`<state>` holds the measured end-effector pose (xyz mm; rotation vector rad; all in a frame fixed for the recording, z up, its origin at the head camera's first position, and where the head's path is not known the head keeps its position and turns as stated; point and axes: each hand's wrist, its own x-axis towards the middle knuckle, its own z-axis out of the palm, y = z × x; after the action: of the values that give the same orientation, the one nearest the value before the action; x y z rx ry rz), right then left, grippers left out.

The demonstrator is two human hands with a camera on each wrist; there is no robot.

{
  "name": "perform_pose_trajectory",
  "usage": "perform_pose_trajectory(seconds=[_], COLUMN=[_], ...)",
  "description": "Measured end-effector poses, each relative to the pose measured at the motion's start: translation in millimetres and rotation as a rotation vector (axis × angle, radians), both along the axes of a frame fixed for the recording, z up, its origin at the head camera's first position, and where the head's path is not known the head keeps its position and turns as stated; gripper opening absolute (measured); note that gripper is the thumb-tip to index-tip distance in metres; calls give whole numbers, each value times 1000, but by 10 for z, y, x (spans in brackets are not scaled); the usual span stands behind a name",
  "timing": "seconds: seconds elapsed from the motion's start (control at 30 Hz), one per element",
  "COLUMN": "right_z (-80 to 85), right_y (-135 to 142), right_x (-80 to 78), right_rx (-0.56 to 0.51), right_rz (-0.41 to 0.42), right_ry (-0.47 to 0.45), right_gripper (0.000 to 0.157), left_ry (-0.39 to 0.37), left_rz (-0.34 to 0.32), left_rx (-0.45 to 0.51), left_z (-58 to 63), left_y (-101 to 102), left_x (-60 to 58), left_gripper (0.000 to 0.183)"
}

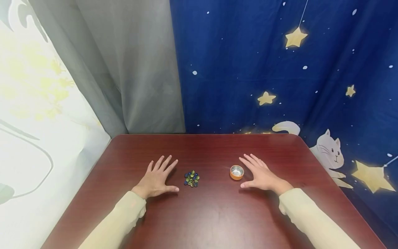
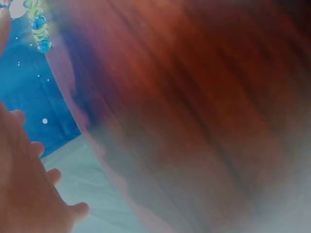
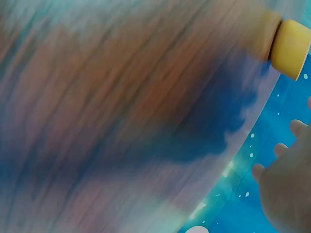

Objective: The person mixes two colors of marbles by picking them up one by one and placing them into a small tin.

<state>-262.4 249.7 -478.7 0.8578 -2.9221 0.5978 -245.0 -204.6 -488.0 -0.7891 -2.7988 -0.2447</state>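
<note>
Spread fingers mark my left hand point(image 1: 156, 179), held low over the table left of a small pile of glassy marbles point(image 1: 191, 178) in blue and yellow-green. Part of that pile point(image 2: 40, 30) also shows at the top left of the left wrist view. My right hand point(image 1: 260, 174) has its fingers extended and thumb apart, just right of a small round bowl point(image 1: 237, 172), orange outside and silvery inside. In the right wrist view the bowl point(image 3: 290, 48) appears at the upper right. Neither hand holds anything.
A dark red-brown wooden table point(image 1: 205, 218) lies under both hands. Behind it hang a grey curtain point(image 1: 146, 76) and a blue star-patterned curtain point(image 1: 230, 69). A pale patterned curtain point(image 1: 37, 145) borders the left side.
</note>
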Motion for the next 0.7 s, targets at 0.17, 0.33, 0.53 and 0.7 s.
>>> perform_pose_trajectory(seconds=[0.17,0.33,0.53,0.7], right_z=[-30,-5,14,-18], right_y=[-30,-90,-175,-215], right_x=[-4,20,64,80], right_rx=[-98,-216,-320,-363], right_rz=[17,1,-35,-77], right_ry=[-30,-88,-95,-111], right_gripper=[106,102,98,98], left_ry=[-20,-75,-162,-199], left_rz=[-8,1,12,7], left_rx=[43,92,199,280], left_z=[-18,4,29,36], left_y=[7,44,106,151], left_x=[-7,5,36,65], left_gripper=[104,101,99,97])
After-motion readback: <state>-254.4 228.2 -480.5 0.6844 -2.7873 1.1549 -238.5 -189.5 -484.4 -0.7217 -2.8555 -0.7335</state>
